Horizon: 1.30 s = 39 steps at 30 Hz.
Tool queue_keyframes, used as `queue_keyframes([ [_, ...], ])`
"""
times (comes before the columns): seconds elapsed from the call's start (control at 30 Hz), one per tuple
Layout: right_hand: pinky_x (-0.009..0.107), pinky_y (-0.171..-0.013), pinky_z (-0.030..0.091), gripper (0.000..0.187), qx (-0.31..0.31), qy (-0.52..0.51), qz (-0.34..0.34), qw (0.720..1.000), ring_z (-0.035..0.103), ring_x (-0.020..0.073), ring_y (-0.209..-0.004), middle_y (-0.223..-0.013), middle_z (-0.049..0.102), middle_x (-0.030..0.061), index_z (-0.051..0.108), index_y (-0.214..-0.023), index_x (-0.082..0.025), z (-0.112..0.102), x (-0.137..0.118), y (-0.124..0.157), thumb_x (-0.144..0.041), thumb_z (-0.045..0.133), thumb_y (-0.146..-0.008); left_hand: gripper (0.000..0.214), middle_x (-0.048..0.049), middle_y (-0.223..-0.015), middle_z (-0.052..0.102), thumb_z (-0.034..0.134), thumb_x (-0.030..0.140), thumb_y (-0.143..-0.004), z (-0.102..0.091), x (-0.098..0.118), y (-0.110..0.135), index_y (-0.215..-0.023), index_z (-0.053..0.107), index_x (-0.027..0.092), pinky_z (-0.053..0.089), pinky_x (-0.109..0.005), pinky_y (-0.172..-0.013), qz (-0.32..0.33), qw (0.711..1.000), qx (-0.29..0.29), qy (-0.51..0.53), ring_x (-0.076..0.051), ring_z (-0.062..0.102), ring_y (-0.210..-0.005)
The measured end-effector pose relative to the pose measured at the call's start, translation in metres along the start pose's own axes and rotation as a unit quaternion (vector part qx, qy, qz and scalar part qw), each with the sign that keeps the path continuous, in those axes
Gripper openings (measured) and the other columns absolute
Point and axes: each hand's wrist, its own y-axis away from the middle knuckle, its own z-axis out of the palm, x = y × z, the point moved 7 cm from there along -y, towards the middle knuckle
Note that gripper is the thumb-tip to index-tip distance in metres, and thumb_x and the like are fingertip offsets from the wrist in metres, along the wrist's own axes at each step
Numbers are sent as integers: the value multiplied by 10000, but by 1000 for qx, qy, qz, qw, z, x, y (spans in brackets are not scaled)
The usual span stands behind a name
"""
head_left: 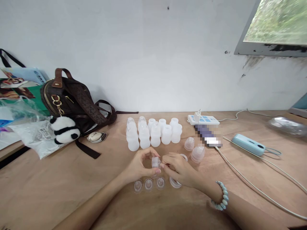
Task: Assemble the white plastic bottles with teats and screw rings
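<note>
My left hand point(141, 163) grips a clear ribbed screw ring point(155, 162) by its rim, thumb below and fingers above. My right hand point(179, 167) pinches the tip of a clear bottle nipple point(160, 164) that sticks out of the ring. Below my hands lie several clear nipples point(148, 184) in a row. Another ring point(176, 182) shows partly under my right hand, and one more point(184, 157) peeks out behind it. Beyond stand two rows of frosted white baby bottles point(145, 139), some topped with clear caps and some with bare necks.
Two clear dome caps point(198, 154) stand to the right. Behind them are a phone point(207, 135) on a cable, a white power strip point(203, 119) and a light-blue power bank point(248, 144). At left sit a brown backpack point(69, 95), a panda plush point(64, 130) and a watch point(97, 137).
</note>
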Motion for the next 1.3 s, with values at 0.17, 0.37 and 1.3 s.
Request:
queue_keyframes([
  [0.17,198,-576,268,324,-30,-34,30,999,360,81,-568,-588,416,-28,332,-638,-166,3,0,0,-239,410,-944,436,6,-841,627,823,438,-616,-5,6,0,-851,597,148,417,-216,-797,-13,998,-38,-47,-101,553,-817],
  [0.37,194,-574,265,354,-44,-83,37,995,350,73,-560,-571,395,-32,329,-619,-161,7,1,-1,-278,423,-940,458,19,-822,615,832,447,-593,-7,10,1,-839,586,149,401,-212,-793,-21,996,-75,-51,-91,534,-803],
  [1.3,329,-788,507,504,56,73,-22,996,562,211,-983,-1095,561,89,495,-1263,-194,-5,6,2,-375,703,-841,519,-13,-1016,684,802,394,-712,-3,-4,-1,-1073,477,210,448,-230,-857,-32,998,-14,54,-118,596,-943],
])
